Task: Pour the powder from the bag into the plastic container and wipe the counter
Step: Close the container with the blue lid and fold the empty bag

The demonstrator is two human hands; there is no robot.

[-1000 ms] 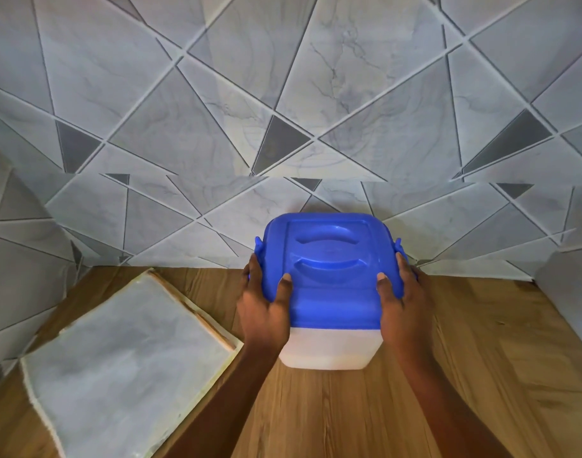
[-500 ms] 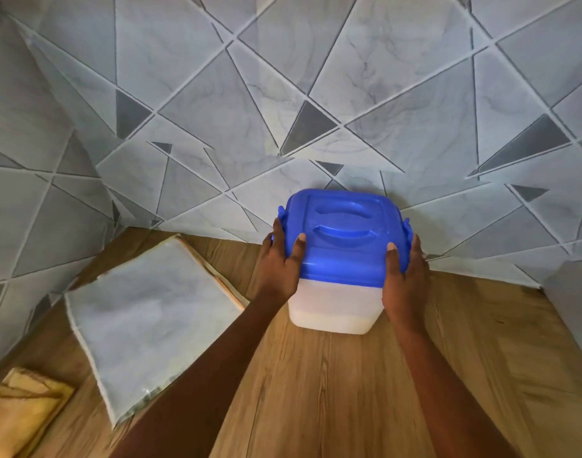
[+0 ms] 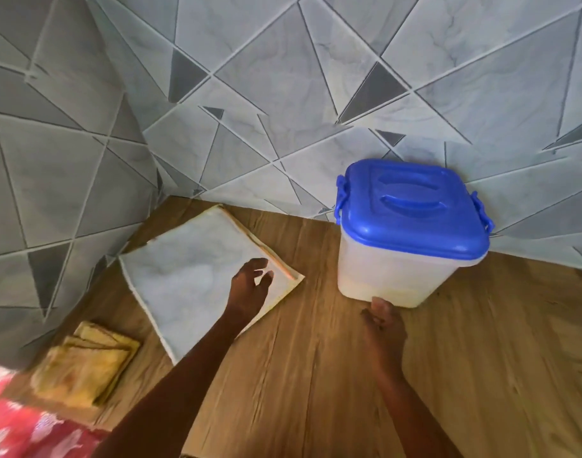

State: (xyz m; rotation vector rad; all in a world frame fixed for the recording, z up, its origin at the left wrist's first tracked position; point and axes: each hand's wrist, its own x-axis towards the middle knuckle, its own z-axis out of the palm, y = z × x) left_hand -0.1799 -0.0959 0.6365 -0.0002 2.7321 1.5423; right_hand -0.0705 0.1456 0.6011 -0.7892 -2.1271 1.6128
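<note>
Left hand (image 3: pixel 250 289) over bag (image 3: pixel 197 279), fingers loosely spread, empty. Right hand (image 3: pixel 383 325) loosely curled, empty, just beside lidded container (image 3: pixel 405 239).

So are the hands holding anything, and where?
Nothing is held. The left hand hovers open over the bag, and the right hand sits loose by the foot of the container.

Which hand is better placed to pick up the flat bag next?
Left. The left hand hovers over the bag near its right corner, fingers spread. The right hand sits by the base of the lidded plastic container, farther from the bag.
</note>
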